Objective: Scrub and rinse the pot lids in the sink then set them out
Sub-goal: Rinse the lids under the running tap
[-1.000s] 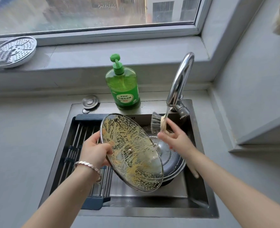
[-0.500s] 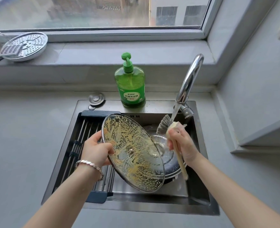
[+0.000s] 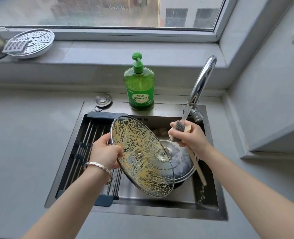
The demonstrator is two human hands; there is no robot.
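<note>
1. Over the sink [image 3: 210, 211], head view: two hands are in frame and two lids can be counted.
2. Left hand [image 3: 104, 153]: closed on the near-left rim of one glass lid [image 3: 142, 156], held tilted and coated in yellowish suds.
3. Right hand [image 3: 188, 138]: closed around one wooden-handled brush [image 3: 180, 126], bristles up under the water stream from one faucet [image 3: 202, 80].
4. Below and between the hands: one metal lid [image 3: 180, 161] lies in the basin.
5. Beyond the hands: one green soap bottle [image 3: 140, 85].
6. Beneath the left hand: one roll-up rack [image 3: 84, 144].
</note>
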